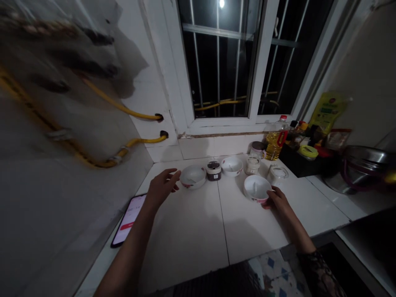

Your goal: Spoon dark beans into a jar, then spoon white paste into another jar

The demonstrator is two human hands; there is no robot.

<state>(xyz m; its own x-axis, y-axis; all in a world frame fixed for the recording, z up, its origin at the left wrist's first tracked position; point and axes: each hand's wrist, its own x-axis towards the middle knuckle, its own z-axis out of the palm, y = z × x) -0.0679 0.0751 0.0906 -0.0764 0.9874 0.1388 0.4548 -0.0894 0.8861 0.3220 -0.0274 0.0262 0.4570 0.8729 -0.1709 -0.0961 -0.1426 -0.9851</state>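
Observation:
My left hand [162,186] hovers over the white counter [198,231] with fingers spread, just left of a white bowl [193,177] and not touching it. My right hand [277,199] rests at the near right rim of another white bowl [256,188], its fingers curled against the rim. A third white bowl [232,166] stands further back, between a small dark jar [213,170] and a small pale jar [253,165].
A phone [129,218] with a lit screen lies at the counter's left edge by the wall. An oil bottle [275,140], a glass lid [277,173], condiment bottles on a dark tray [301,163] and a metal pot [359,167] crowd the right. Yellow hoses [136,142] run along the left wall.

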